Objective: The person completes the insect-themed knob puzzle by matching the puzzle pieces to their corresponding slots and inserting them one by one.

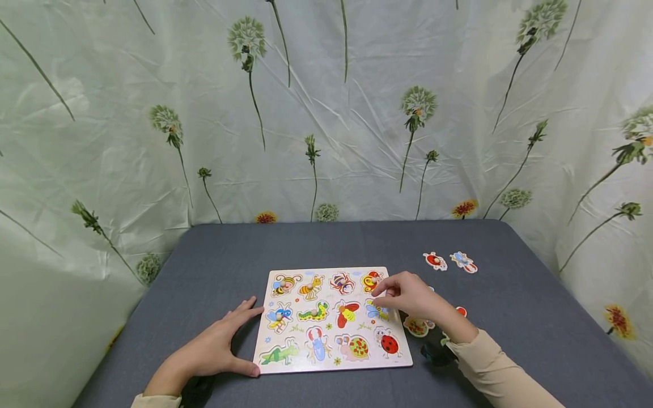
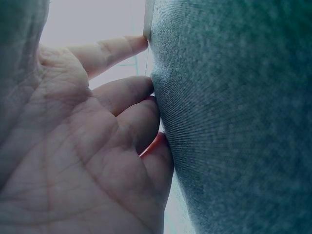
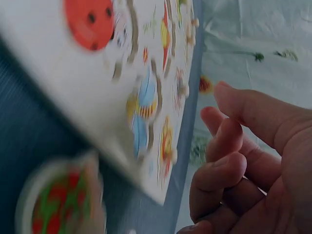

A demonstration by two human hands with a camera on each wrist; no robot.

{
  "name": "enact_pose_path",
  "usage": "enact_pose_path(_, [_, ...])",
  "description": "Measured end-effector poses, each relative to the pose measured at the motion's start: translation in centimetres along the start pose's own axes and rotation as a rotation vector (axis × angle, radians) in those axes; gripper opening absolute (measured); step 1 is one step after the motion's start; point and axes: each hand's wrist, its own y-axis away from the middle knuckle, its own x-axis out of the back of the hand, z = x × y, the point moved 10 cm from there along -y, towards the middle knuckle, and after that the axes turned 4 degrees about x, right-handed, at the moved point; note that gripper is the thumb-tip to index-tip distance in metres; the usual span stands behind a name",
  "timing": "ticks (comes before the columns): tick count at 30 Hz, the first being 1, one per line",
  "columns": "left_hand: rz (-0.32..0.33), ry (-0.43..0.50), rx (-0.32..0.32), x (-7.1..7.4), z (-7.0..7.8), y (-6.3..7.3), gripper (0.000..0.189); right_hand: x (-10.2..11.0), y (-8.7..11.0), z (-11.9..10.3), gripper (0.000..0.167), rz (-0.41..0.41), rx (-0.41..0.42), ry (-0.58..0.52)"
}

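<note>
A wooden insect peg puzzle board point(image 1: 326, 361) lies flat on the table. Knobbed pieces fill its top row, including a spider piece point(image 1: 342, 283) and a red-and-yellow butterfly piece point(image 1: 370, 281) at the far right corner. A caterpillar piece point(image 1: 313, 312) also sits in its slot. My left hand point(image 1: 214, 343) is spread at the board's left edge, thumb near the front corner and fingertips farther back. Over the board's right side hovers my right hand point(image 1: 410, 296), fingers loosely bent and thumb apart, holding nothing; in the right wrist view the butterfly's knob is close by.
Loose pieces lie right of the board: a ladybug piece point(image 1: 435, 261), a stag beetle piece point(image 1: 464, 262) and a snail piece point(image 1: 416, 327), with others partly hidden beneath the right forearm. A dark grey cloth covers the table point(image 1: 224, 249). Behind it hangs a flowered curtain point(image 1: 357, 141).
</note>
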Motion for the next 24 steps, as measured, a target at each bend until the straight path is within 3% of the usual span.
enact_pose_path(6, [-0.004,-0.004,-0.004,0.1,0.1,0.0,0.123,2.4,2.6,1.9,0.022,-0.027,0.003,-0.047])
enact_pose_path(13, [-0.010,-0.001,0.011,0.0,0.0,0.0,0.123,5.0,5.2,4.0,0.023,-0.041,0.042,0.005])
enact_pose_path(24, [-0.015,0.007,-0.009,0.1,0.1,0.1,0.120,6.5,8.2,7.1,0.017,-0.148,0.086,-0.088])
